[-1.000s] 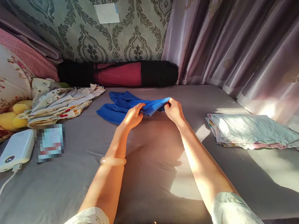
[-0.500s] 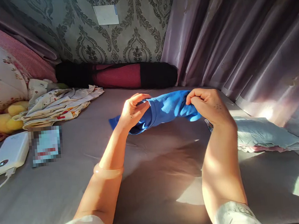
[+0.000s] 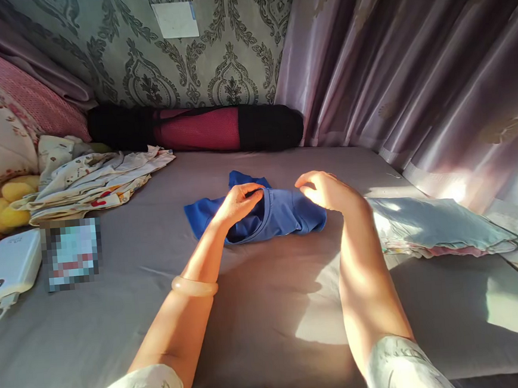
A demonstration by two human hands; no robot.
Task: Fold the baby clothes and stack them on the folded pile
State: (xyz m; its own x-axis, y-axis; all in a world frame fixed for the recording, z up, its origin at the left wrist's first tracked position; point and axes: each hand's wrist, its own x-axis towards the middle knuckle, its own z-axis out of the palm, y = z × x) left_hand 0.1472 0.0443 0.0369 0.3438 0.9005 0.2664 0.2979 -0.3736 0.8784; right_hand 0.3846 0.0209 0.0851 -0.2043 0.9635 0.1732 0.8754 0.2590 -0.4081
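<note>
A blue garment (image 3: 287,211) lies bunched on the grey bed sheet (image 3: 268,313), its round neckline facing left. My left hand (image 3: 241,204) pinches the upper edge of that opening between thumb and fingers. Just above the garment's right end is my right hand (image 3: 324,190), its fingers curled with a gap between thumb and forefinger and no cloth visible in them. On the right, a stack of folded clothes (image 3: 441,224) with a pale green piece on top rests beside my right forearm.
Crumpled printed clothes (image 3: 92,183) and a yellow plush thing (image 3: 6,205) are at the left, behind a white power bank (image 3: 11,267) with a cable and a blurred packet (image 3: 73,254). A black and red roll (image 3: 200,130) lies along the wall.
The garment has come down onto the sheet and sags more. My right hand has let go of its right end and moved slightly left; my left hand still pinches the neckline, a little lower.
</note>
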